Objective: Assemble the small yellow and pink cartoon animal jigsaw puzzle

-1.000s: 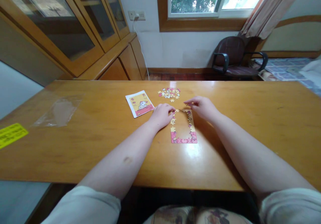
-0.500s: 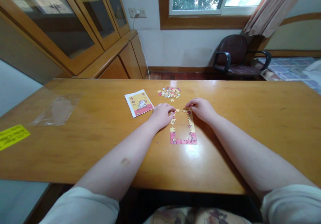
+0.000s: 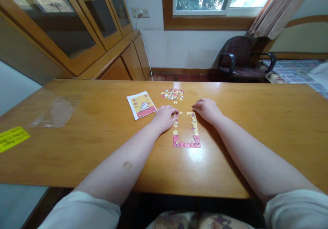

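A jigsaw puzzle border [image 3: 187, 145] lies on the table in front of me, pink along the near edge and yellow further up. It has a gap in its far edge and another on its left side. My left hand [image 3: 166, 117] rests at its far left corner, fingers curled and tips on the pieces there, partly covering them. Just beyond the far right corner, my right hand [image 3: 205, 108] pinches a small yellow puzzle piece [image 3: 191, 108]. Past both hands is a pile of loose puzzle pieces [image 3: 173, 94], with a single yellow piece [image 3: 175, 102] just below it.
A picture card [image 3: 141, 105] with a white cartoon animal lies left of the pile. Further left are a clear plastic bag [image 3: 60, 112] and a yellow label [image 3: 12, 139] on the wooden table [image 3: 102, 136]. Behind the table stand a cabinet [image 3: 116, 68] and an office chair [image 3: 237, 56].
My right hand has moved slightly away from the border's far right corner, with a small piece now visible at its fingertips. My left hand has stayed at the far left corner.
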Demonstrator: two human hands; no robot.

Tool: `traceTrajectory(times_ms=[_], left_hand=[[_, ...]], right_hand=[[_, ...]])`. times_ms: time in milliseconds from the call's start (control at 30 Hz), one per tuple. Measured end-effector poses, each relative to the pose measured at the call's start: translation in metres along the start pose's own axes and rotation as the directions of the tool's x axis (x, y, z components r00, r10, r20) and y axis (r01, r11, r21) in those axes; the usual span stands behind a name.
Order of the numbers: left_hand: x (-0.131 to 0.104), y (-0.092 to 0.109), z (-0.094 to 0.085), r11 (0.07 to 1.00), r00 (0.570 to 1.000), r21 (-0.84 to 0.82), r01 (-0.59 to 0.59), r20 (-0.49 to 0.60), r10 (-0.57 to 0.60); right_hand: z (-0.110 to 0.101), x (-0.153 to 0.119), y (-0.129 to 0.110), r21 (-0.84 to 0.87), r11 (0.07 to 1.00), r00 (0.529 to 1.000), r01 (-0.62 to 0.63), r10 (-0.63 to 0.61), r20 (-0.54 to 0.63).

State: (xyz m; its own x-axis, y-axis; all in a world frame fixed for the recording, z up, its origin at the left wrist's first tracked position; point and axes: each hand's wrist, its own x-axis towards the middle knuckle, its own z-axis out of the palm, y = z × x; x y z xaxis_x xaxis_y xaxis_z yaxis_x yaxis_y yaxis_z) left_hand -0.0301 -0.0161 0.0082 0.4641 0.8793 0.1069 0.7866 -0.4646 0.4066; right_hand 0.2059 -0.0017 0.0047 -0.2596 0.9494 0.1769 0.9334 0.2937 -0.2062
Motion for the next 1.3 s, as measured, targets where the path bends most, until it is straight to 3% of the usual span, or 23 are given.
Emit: traceTrajectory(times_ms=[233, 567, 733, 1000, 1300], left_hand=[[0.0, -0.001, 0.0, 1.0, 1.0, -0.004, -0.002, -0.002, 0.002], [-0.001, 0.002, -0.002, 1.0, 1.0, -0.007, 0.008, -0.002, -0.008], [0.0, 0.0, 0.0, 1.0, 1.0, -0.007, 0.0, -0.007, 0.0], [0.0, 0.001, 0.002, 1.0, 1.0, 0.013, 0.002, -0.008, -0.002], [0.0, 0.001, 0.001, 1.0, 1.0, 0.018, 0.0, -0.006, 0.0]], right_hand=[[0.0, 0.002, 0.005, -0.023, 0.999, 1.0, -0.025, 0.025, 0.006], [-0.003, 0.003, -0.009, -0.144, 0.989, 0.999, -0.029, 0.033, 0.026], [-0.001, 0.003, -0.013, -0.073, 0.996, 0.998, -0.042, 0.045, 0.04], [-0.004, -0.006, -0.041, -0.054, 0.988, 0.987, 0.148, -0.143, 0.079], [-0.005, -0.009, -0.048, -0.075, 0.986, 0.985, 0.15, -0.143, 0.097]])
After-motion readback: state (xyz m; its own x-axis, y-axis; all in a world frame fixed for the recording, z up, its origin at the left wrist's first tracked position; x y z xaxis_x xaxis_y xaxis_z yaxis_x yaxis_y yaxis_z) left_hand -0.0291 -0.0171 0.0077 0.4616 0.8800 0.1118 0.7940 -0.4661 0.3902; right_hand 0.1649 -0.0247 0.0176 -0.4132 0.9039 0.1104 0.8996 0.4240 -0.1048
